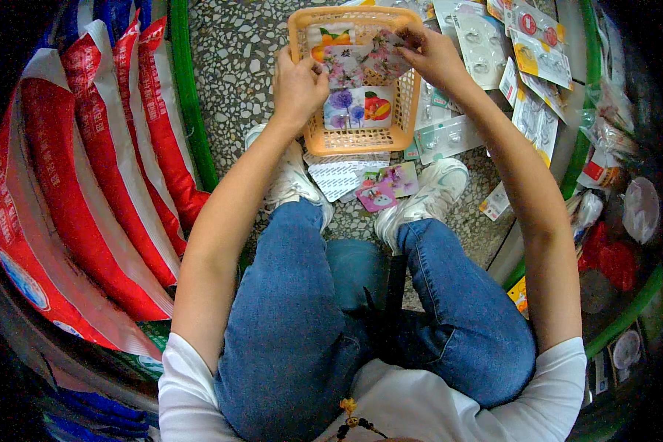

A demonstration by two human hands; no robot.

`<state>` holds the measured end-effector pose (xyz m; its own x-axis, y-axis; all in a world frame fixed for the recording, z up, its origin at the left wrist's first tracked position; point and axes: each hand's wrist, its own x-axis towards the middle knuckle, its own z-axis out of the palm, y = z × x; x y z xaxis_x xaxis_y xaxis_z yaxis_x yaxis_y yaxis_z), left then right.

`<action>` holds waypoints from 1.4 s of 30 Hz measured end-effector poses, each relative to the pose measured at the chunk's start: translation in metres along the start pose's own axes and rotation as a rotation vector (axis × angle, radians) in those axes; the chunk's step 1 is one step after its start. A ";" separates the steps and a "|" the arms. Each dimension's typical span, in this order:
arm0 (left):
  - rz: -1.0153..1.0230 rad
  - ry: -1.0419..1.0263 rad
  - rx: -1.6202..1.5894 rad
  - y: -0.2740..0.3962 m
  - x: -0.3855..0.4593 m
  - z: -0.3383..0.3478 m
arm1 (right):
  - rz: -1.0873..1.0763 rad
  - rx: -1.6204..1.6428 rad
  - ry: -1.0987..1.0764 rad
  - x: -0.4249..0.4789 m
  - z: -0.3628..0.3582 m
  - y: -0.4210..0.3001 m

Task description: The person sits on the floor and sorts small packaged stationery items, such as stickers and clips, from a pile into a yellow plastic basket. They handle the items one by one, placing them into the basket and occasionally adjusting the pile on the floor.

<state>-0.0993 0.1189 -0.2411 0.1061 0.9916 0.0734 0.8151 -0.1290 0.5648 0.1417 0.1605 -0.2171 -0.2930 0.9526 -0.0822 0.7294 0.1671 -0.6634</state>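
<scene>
An orange plastic basket (356,146) with lattice walls sits on the floor before me. Over its left rim, my left hand (301,88) pinches the edge of a pink-flower card (343,67). My right hand (436,58) grips a second flower-printed card (385,52) between thumb and fingers, above the basket's upper right part. Inside the basket lie a card with orange fruit (334,36), a purple-flower card (341,108) and a card with a red and yellow fruit (378,106). The cards partly overlap.
Blister-packed clear hooks (478,47) are heaped right of the basket. Loose printed cards (377,196) and a white patterned sheet (334,179) lie between my shoes (431,188). Red and white bags (96,149) stand at left behind a green edge (194,110). Plastic-wrapped goods (610,138) line the right.
</scene>
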 end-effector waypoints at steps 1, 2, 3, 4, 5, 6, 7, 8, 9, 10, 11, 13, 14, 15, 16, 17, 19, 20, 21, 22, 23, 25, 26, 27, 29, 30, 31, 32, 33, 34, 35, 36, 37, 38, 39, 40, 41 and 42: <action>0.025 0.016 0.004 0.000 0.000 0.000 | 0.009 0.006 -0.003 -0.001 0.000 0.000; 0.034 0.019 0.005 -0.001 0.000 0.000 | 0.009 0.006 -0.005 -0.002 -0.001 0.000; 0.024 0.013 0.012 -0.001 0.000 0.000 | 0.010 0.028 -0.006 -0.002 -0.001 -0.002; 0.038 0.021 0.025 -0.001 0.000 0.000 | 0.002 0.044 -0.005 -0.003 -0.002 -0.004; 0.034 0.022 0.044 -0.001 0.000 0.000 | 0.027 0.052 -0.014 -0.004 -0.003 -0.008; 0.030 0.023 0.063 -0.002 0.000 0.001 | -0.022 0.061 -0.034 -0.005 -0.004 -0.012; 0.006 0.004 0.068 -0.002 0.000 0.001 | -0.039 0.061 -0.064 -0.007 -0.005 -0.016; -0.019 -0.015 0.073 -0.002 0.000 0.001 | -0.026 0.051 -0.102 -0.009 -0.006 -0.021; -0.039 -0.027 0.077 -0.003 0.001 0.001 | -0.067 0.097 -0.117 -0.012 -0.007 -0.026; -0.030 -0.026 0.086 -0.003 0.001 0.001 | -0.079 0.133 -0.141 -0.016 -0.006 -0.031; -0.017 -0.018 0.093 -0.004 0.001 0.000 | -0.167 0.201 -0.139 -0.018 -0.005 -0.035; -0.010 -0.011 0.108 -0.004 0.002 0.000 | -0.125 0.180 -0.169 -0.018 0.006 -0.041; -0.016 -0.013 0.115 -0.004 0.002 0.001 | -0.142 0.150 -0.187 -0.017 0.012 -0.042; -0.025 -0.020 0.126 -0.004 0.002 0.001 | -0.168 0.116 -0.202 -0.016 0.018 -0.041; -0.032 -0.020 0.107 -0.004 0.002 0.000 | -0.126 0.039 -0.214 -0.014 0.025 -0.040; -0.041 -0.025 0.090 -0.003 0.001 0.000 | -0.125 0.071 -0.192 -0.012 0.030 -0.037; -0.039 -0.022 0.077 -0.003 0.001 0.000 | -0.074 0.100 -0.178 -0.009 0.038 -0.029; -0.028 -0.013 0.080 -0.003 0.001 0.000 | -0.095 0.110 -0.129 -0.005 0.041 -0.026; -0.017 -0.005 0.083 -0.002 0.001 -0.001 | -0.117 0.120 -0.081 0.000 0.043 -0.023; -0.020 -0.010 0.086 -0.002 0.001 -0.001 | -0.082 0.104 -0.052 0.002 0.045 -0.021; -0.022 -0.016 0.088 -0.001 0.002 -0.001 | -0.105 0.167 -0.049 0.003 0.045 -0.020; -0.027 -0.013 0.090 -0.001 0.002 -0.001 | -0.035 0.241 -0.078 0.003 0.045 -0.019; -0.032 -0.004 0.091 0.000 0.002 -0.001 | -0.028 0.189 -0.081 0.002 0.044 -0.019; -0.036 0.005 0.091 0.000 0.001 -0.001 | -0.020 0.138 -0.083 -0.002 0.043 -0.020; -0.049 -0.008 0.101 0.000 0.002 -0.001 | -0.010 0.068 -0.148 -0.006 0.042 -0.021; -0.058 -0.017 0.109 0.000 0.002 -0.001 | -0.008 0.051 -0.210 -0.009 0.042 -0.022; -0.053 -0.019 0.109 -0.001 0.002 -0.001 | 0.011 0.022 -0.277 -0.010 0.043 -0.022; -0.053 -0.022 0.112 -0.002 0.002 0.000 | -0.013 0.092 -0.273 -0.015 0.043 -0.021; -0.051 -0.023 0.118 -0.002 0.002 0.000 | 0.004 0.122 -0.283 -0.017 0.045 -0.019; -0.029 -0.012 0.092 -0.003 0.002 0.001 | 0.036 0.153 -0.305 -0.019 0.046 -0.016; -0.005 0.002 0.069 -0.005 0.001 0.001 | 0.019 0.198 -0.306 -0.020 0.047 -0.013; 0.016 0.006 0.052 -0.006 0.001 0.001 | 0.084 0.231 -0.291 -0.021 0.049 -0.010; 0.028 0.009 0.026 -0.007 0.001 0.001 | 0.100 0.278 -0.255 -0.021 0.050 -0.007; 0.037 0.003 0.006 -0.007 0.001 0.001 | 0.200 0.324 -0.248 -0.022 0.050 -0.004; 0.047 -0.003 -0.014 -0.007 0.000 0.000 | 0.148 0.388 -0.209 -0.023 0.049 -0.001; 0.086 0.038 -0.007 -0.006 0.000 0.000 | 0.179 0.451 -0.199 -0.025 0.046 0.001; 0.124 0.079 0.000 -0.005 -0.001 -0.002 | 0.210 0.513 -0.188 -0.026 0.042 0.003; 0.145 0.103 0.020 -0.003 -0.002 -0.003 | 0.232 0.553 -0.163 -0.027 0.039 0.004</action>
<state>-0.1036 0.1175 -0.2400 0.1652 0.9572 0.2376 0.8066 -0.2697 0.5259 0.1283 0.1250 -0.2465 -0.2877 0.8897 -0.3545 0.3704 -0.2380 -0.8979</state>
